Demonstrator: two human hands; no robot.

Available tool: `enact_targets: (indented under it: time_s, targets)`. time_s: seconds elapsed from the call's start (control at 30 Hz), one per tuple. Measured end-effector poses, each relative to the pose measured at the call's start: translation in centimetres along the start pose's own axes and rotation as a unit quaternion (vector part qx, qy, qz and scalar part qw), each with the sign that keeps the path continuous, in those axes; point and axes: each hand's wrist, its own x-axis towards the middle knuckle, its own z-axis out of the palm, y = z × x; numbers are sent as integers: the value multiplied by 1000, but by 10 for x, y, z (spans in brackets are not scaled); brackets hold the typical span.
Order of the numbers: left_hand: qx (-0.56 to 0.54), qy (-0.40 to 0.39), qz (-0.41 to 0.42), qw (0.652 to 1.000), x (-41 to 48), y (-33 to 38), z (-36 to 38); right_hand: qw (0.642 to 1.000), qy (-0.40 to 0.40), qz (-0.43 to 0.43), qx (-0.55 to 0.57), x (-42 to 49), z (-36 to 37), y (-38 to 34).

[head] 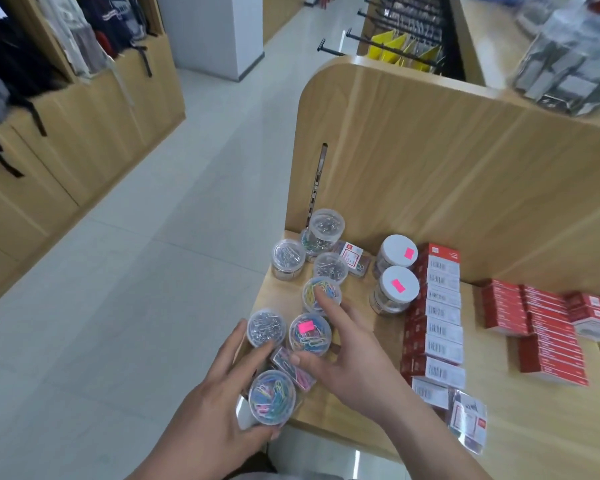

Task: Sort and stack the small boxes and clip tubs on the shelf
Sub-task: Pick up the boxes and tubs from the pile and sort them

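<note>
- The wooden shelf (343,407) carries everything, and its back panel rises behind.
- Red boxes (437,317) run in a stacked row down its middle, with more red stacks to the right.
- The left hand (219,393) grips a pastel-clip tub (272,398) at the shelf's near left corner.
- The right hand (350,358) is spread round the pink-stickered tub (309,334), thumb at its near side. I cannot tell whether it truly grips.
- Two white-lidded tubs (397,289) stand just left of the boxes.
- A silver-clip tub (266,327) stands beside the pink-stickered one.
</note>
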Motion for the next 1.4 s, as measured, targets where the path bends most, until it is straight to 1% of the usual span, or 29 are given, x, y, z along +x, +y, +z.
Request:
enact_targets:
  time_s: [0.17,0.3,0.37,0.43,0.5,0.57,0.6,0.63,0.7,0.77,0.8,0.87,0.9,0.93,0.97,1.0,1.13,1.23,1.33,1.4]
  targets:
    - [-45,5,-11,999,2,-1,6,999,-18,-24,-37,12,-2,-4]
    - [-75,16,-16,997,2,1,13,998,-27,-44,-22,18,-1,-6]
    - [-85,20,-16,996,1,2,15,999,-21,-40,-8,16,-1,-2]
    - [-82,25,-14,996,-2,3,13,999,11,-31,-28,11,-5,2]
    - [-51,38,-7,998,-7,4,8,996,68,-29,-44,7,-12,3]
    - [-23,59,0,998,-11,3,0,992,120,-35,-28,5,-18,3]
    - [-18,67,-2,998,-12,3,-5,990,132,-34,-24,5,-19,1]
    - [-20,74,-9,997,-11,4,-11,991,127,-27,-24,4,-20,-1]
    - [-46,85,-34,995,-2,5,-24,997,79,13,6,0,-17,-5]
    - [-71,62,-60,994,9,6,-34,994,20,59,95,-4,-7,-12]
    - [-74,40,-63,994,12,5,-36,991,8,62,115,-4,-2,-15]
    - [-49,-12,-58,997,12,6,-36,994,26,44,101,-2,6,-13]
    - [-16,-30,-48,998,10,7,-33,994,34,36,97,-2,7,-12]
    - [27,-32,-25,999,6,8,-29,994,39,34,100,-1,7,-13]
    - [59,-19,0,998,1,8,-23,993,42,39,103,0,7,-12]
    - [67,-4,18,998,-4,7,-16,992,50,43,109,0,7,-11]
    - [47,37,31,998,-7,11,5,987,78,46,129,-4,12,-2]
    - [34,64,31,997,-7,12,6,988,117,30,95,-14,17,6]
    - [7,106,22,994,-11,16,-7,983,180,-20,25,-22,15,7]
    - [-1,152,-17,988,-3,14,-20,978,201,-53,-11,-22,11,4]
